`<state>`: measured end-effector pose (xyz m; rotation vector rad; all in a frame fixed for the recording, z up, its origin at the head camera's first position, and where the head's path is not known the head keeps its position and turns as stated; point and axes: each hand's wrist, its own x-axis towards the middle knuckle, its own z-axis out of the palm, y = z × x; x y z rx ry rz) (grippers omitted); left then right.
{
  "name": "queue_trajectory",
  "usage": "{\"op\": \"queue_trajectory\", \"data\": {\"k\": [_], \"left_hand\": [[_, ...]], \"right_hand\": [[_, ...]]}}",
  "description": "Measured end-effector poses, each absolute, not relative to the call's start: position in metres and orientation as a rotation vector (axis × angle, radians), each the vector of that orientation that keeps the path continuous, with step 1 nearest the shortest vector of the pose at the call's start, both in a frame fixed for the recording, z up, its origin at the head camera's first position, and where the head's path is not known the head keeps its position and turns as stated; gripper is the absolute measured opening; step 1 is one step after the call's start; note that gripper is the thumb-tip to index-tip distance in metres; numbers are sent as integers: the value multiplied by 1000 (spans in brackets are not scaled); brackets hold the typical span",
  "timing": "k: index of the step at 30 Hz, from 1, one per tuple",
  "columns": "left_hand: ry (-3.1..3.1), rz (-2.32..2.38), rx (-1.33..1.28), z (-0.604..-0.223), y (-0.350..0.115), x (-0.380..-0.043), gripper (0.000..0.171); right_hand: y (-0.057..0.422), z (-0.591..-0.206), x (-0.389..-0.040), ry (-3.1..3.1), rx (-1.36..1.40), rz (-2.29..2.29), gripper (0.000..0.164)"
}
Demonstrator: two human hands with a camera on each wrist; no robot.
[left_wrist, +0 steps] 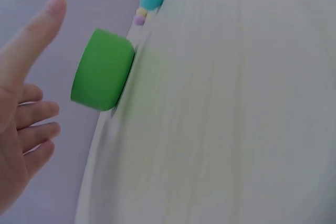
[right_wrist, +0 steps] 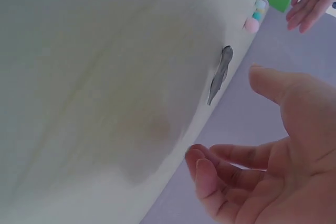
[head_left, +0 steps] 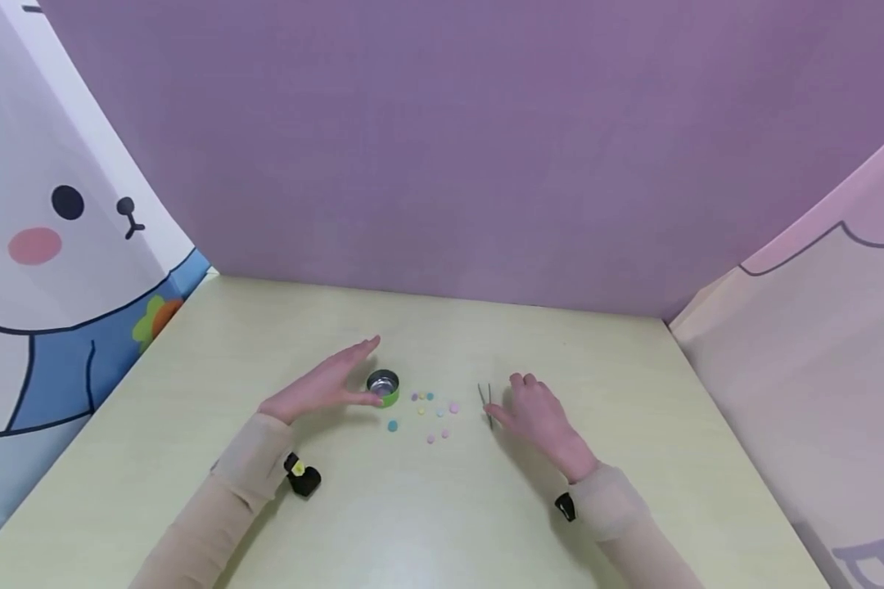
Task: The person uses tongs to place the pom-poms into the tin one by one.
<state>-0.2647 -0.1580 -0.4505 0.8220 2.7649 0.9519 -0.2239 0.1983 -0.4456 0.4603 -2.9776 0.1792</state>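
A small round container [head_left: 388, 400], green outside with a metallic inside, stands upright on the table. My left hand [head_left: 333, 382] is spread beside it, thumb and fingers apart; in the left wrist view the green container [left_wrist: 103, 70] sits off the fingertips. Metal tweezers [head_left: 490, 415] lie on the table to the right of the container. My right hand [head_left: 540, 420] hovers close over the tweezers with fingers loosely bent, and the right wrist view shows a gap between the thumb and the tweezers [right_wrist: 220, 74]. Neither hand holds anything.
Several small pastel balls lie between the container and the tweezers, among them a teal ball [head_left: 393, 425] and a pink ball [head_left: 453, 407]. The pale table [head_left: 412, 507] meets a purple backdrop [head_left: 442, 164] behind, with printed panels at both sides.
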Motion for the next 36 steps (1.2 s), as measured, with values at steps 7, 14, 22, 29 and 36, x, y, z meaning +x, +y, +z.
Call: {"op": "queue_trajectory", "data": {"k": [7, 14, 22, 29, 36], "left_hand": [[2772, 936, 814, -457, -156, -266, 108], [2761, 957, 819, -465, -155, -271, 108], [2739, 957, 802, -477, -155, -275, 106], [2715, 982, 830, -482, -154, -277, 104], [2695, 975, 857, -485, -152, -277, 106]], "right_hand": [[194, -447, -227, -3135, 350, 247, 76], [190, -446, -228, -3198, 274, 415, 65], [183, -448, -230, -3199, 279, 477, 60], [176, -450, -235, -3188, 288, 463, 46], [173, -451, -239, -3195, 281, 454, 32]]}}
